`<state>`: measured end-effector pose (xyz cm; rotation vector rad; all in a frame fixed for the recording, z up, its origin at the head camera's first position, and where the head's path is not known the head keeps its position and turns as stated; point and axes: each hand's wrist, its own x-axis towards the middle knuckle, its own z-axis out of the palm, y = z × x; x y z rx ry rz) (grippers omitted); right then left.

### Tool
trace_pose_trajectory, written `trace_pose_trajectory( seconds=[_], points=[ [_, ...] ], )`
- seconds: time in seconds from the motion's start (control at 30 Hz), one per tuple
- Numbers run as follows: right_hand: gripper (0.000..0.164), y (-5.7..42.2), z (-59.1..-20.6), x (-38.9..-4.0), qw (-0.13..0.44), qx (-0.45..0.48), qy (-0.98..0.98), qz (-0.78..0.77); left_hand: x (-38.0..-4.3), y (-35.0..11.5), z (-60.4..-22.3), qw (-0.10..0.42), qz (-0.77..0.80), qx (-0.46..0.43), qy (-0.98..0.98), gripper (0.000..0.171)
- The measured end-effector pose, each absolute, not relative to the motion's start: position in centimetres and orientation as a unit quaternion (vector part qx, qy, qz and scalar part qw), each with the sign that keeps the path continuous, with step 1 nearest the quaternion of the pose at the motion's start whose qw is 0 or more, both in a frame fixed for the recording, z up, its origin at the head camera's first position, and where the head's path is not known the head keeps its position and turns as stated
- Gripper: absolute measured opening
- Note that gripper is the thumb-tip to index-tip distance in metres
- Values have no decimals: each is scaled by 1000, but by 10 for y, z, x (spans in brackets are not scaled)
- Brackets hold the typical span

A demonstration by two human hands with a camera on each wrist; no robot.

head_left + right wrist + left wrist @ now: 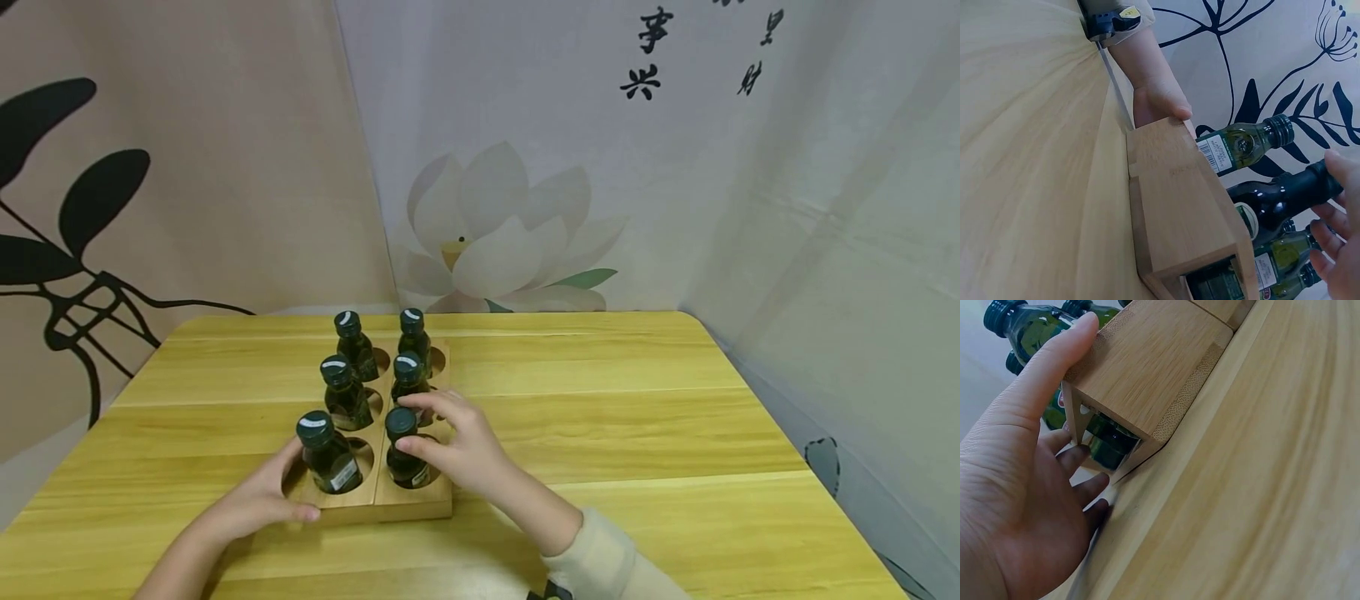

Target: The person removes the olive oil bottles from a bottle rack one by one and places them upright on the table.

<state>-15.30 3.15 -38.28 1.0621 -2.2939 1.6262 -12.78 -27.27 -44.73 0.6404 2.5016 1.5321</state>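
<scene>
My left hand [258, 500] grips the near left corner of a wooden bottle rack [412, 510], thumb on its front face and fingers along its left side. In the left wrist view, the thumb presses near the rack's front top edge. My right hand [457, 442] holds the near right dark glass bottle [407, 467] around its cap, thumb on the near side and a finger beyond. This bottle sits in its round hole. In the right wrist view, its dark neck [1294, 190] lies between thumb and fingers. Beside it stands the near left green bottle [333, 467], a white label low on it.
Several more dark-capped bottles stand in the rack behind, such as a middle left bottle [347, 400] and a far right bottle [414, 337]. Yellow wooden table [637, 433] surrounds the rack. A printed curtain [525, 108] hangs beyond the table's back edge.
</scene>
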Motion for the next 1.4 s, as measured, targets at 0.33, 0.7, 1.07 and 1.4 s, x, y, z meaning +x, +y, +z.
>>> trace_pose_trajectory(
  seconds=[0.33,0.7,1.07,1.4],
  points=[
    [37,26,-384,-154,78,345,-765,538,-127,-273,-449,75,507,205,834,102],
    [34,28,-375,-152,116,335,-760,544,-128,-271,-447,77,506,202,835,104],
    [35,35,-348,-154,179,376,-731,541,-127,-272,-447,85,507,190,836,105],
    [32,50,-321,-161,200,378,-725,540,-127,-272,-446,80,504,193,838,103]
  ],
)
